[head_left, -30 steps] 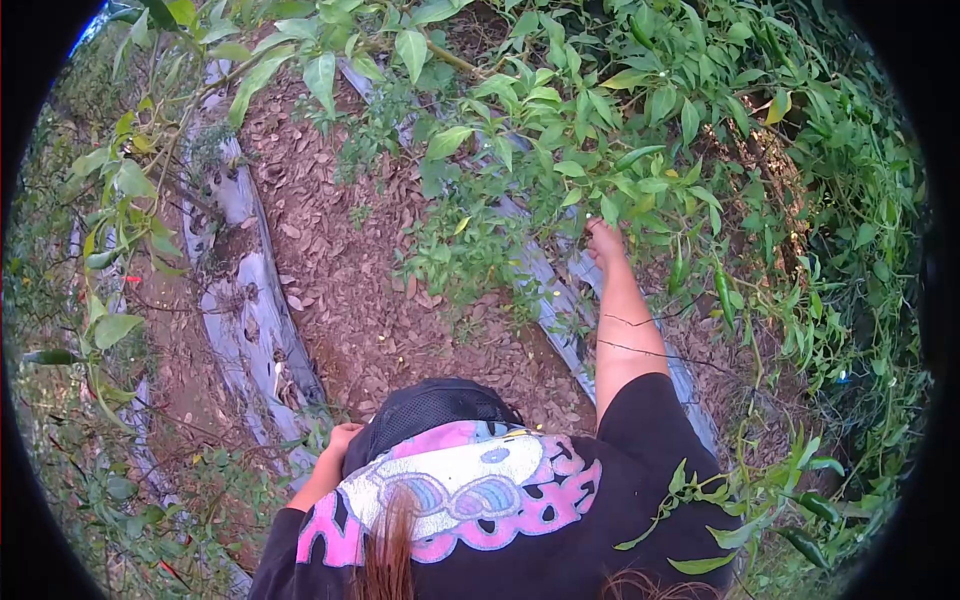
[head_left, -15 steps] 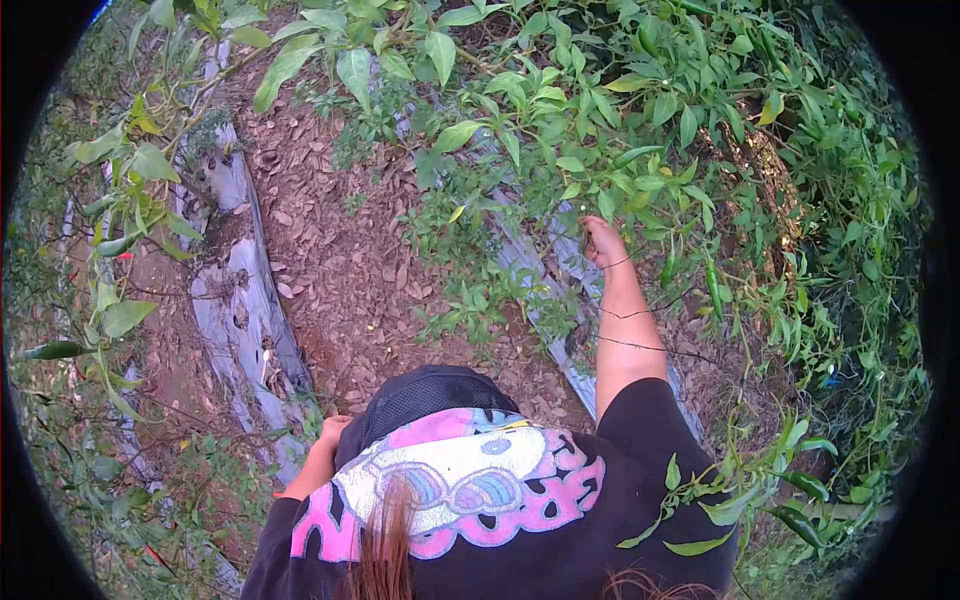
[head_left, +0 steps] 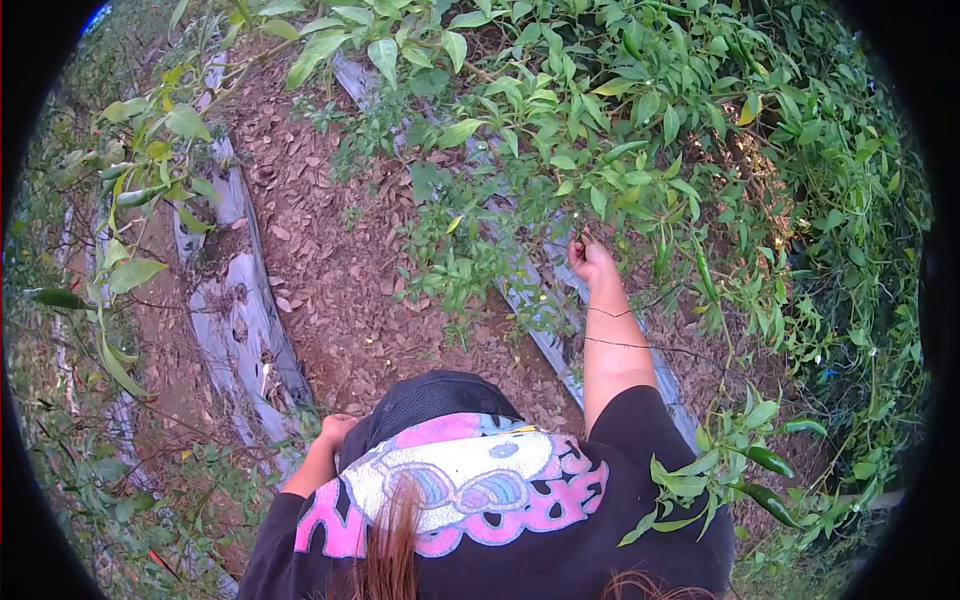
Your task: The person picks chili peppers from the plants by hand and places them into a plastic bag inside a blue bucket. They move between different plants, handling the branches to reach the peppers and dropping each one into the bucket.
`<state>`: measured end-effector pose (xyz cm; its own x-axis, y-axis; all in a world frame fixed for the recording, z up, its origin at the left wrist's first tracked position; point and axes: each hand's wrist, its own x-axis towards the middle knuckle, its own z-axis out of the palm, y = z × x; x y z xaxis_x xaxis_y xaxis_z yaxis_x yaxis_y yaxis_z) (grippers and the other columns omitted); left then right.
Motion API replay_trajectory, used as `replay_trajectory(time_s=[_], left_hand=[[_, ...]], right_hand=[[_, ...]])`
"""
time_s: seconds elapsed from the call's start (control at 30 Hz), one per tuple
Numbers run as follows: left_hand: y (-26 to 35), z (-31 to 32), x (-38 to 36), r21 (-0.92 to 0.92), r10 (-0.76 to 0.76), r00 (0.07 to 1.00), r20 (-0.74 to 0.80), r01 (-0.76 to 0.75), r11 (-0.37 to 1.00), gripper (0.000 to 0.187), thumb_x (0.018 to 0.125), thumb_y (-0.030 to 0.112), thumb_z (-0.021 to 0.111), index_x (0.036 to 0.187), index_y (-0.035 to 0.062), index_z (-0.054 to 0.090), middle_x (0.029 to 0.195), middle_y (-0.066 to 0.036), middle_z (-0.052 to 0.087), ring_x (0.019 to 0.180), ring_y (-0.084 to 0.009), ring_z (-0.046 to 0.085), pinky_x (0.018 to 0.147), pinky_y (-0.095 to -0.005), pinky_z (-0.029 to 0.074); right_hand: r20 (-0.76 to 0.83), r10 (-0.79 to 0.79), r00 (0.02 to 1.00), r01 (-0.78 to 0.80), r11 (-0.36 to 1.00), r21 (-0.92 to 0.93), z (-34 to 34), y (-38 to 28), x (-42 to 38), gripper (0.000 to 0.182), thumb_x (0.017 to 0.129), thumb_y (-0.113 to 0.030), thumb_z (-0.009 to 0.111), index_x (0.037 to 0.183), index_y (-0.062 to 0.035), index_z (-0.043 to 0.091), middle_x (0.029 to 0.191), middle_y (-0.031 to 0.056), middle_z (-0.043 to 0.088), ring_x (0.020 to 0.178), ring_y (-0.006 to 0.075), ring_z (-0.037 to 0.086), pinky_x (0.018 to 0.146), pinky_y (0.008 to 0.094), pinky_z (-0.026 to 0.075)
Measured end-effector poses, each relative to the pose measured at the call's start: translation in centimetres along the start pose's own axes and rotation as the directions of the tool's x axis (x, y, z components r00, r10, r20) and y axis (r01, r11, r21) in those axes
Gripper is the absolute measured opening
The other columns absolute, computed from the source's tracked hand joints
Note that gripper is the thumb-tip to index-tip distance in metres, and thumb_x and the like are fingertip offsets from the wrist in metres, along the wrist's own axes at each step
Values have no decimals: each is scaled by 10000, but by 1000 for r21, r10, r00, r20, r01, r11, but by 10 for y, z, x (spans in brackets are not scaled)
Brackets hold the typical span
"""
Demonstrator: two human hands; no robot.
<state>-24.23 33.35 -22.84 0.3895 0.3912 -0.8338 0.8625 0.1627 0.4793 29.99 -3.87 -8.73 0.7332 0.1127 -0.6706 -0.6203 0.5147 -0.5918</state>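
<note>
My right hand (head_left: 588, 258) reaches out below the leaves of a green chili plant (head_left: 640, 185), fingers curled together. Whatever lies between those fingers is too small to make out. Close to it, green chilies (head_left: 704, 270) hang from the stems. At my waist is a black mesh bag (head_left: 440, 395), partly covered by my printed black shirt (head_left: 470, 540). My left hand (head_left: 333, 432) is closed at the left edge of this bag, its fingertips hidden.
Thin bare twigs (head_left: 640, 345) cross my right forearm. Leafy branches with chilies (head_left: 768, 462) rise near my right shoulder, and another chili branch (head_left: 135, 197) hangs at left. Grey plastic mulch strips (head_left: 250, 310) border a path of dry leaves (head_left: 340, 250).
My right hand has drawn slightly left and down, away from the chili leaves, its fingers still curled. My left hand stays by the bag. The view has shifted a little.
</note>
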Motion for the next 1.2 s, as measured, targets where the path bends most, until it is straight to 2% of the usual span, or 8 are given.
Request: replay_trajectory(time_s=[0.23, 0.47, 0.6, 0.7, 0.8, 1.0, 1.13, 1.2], left_hand=[[0, 2, -13, -119, -29, 1000, -2, 29, 992, 209, 807, 137, 651, 892, -54, 650, 813, -122, 661, 662, -162, 615, 612, -302, 512], [-4, -4, -22, 80, -11, 1000, -21, 13, 997, 365, 736, 245, 731, 929, -55, 652, 892, -116, 669, 781, -174, 624, 724, -304, 500], [-2, -6, -17, 204, 15, 1000, -21, -11, 979, 366, 755, 292, 696, 919, -34, 665, 921, -115, 674, 815, -170, 634, 748, -284, 493], [21, -4, -30, 289, 70, 997, 10, -70, 955, 323, 783, 259, 641, 918, -33, 662, 915, -125, 675, 819, -170, 639, 757, -280, 492], [-15, -2, 25, 102, -10, 995, 95, 0, 995, 319, 801, 243, 590, 949, -34, 651, 940, -120, 672, 847, -176, 640, 779, -268, 483], [-15, -2, 33, 305, 99, 979, 176, -150, 940, 357, 860, 270, 484, 1079, 21, 615, 1096, -101, 629, 1025, -165, 590, 915, -244, 409], [-39, -6, 57, 471, 214, 942, 259, -317, 823, 418, 870, 364, 431, 1154, 92, 574, 1192, -79, 574, 1123, -191, 524, 939, -268, 393], [-48, -7, 71, 678, 237, 902, 362, -429, 597, 458, 872, 431, 381, 1206, 164, 545, 1246, -61, 538, 1176, -203, 481, 935, -291, 400]], right_hand=[[30, 156, 987, -158, 945, 286, -6, 3, 8, 343, 962, -289, 400, 711, -58, 442, 534, -10, 398, 439, 100, 398, 364, 200, 352], [84, 1, 996, -9, 995, 101, 0, 17, -19, 496, 877, -518, 468, 595, -126, 356, 496, -27, 308, 385, 83, 307, 337, 211, 226], [234, 142, 962, -130, 989, -67, 5, 12, -18, 345, 841, -368, 618, 707, -135, 403, 580, -14, 361, 399, 76, 312, 332, 192, 206], [164, 186, 969, -174, 981, -82, 6, 13, -4, 242, 876, -317, 576, 788, -116, 475, 607, -10, 443, 400, 64, 326, 322, 195, 212], [186, 189, 964, -170, 979, -113, 9, 15, -5, 145, 892, -281, 548, 914, -145, 502, 747, -6, 569, 407, 56, 336, 321, 195, 211], [238, 215, 947, -184, 972, -146, 17, 14, -16, 118, 871, -268, 573, 911, -161, 544, 814, -34, 636, 367, 56, 289, 311, 189, 200], [324, 263, 909, -218, 962, -166, 15, 10, -21, 117, 861, -261, 583, 903, -153, 566, 791, -49, 640, 358, 61, 287, 310, 191, 201], [332, 235, 914, -197, 970, -146, 7, 9, -14, 108, 869, -244, 569, 927, -153, 570, 851, -55, 649, 361, 61, 289, 314, 193, 209]])
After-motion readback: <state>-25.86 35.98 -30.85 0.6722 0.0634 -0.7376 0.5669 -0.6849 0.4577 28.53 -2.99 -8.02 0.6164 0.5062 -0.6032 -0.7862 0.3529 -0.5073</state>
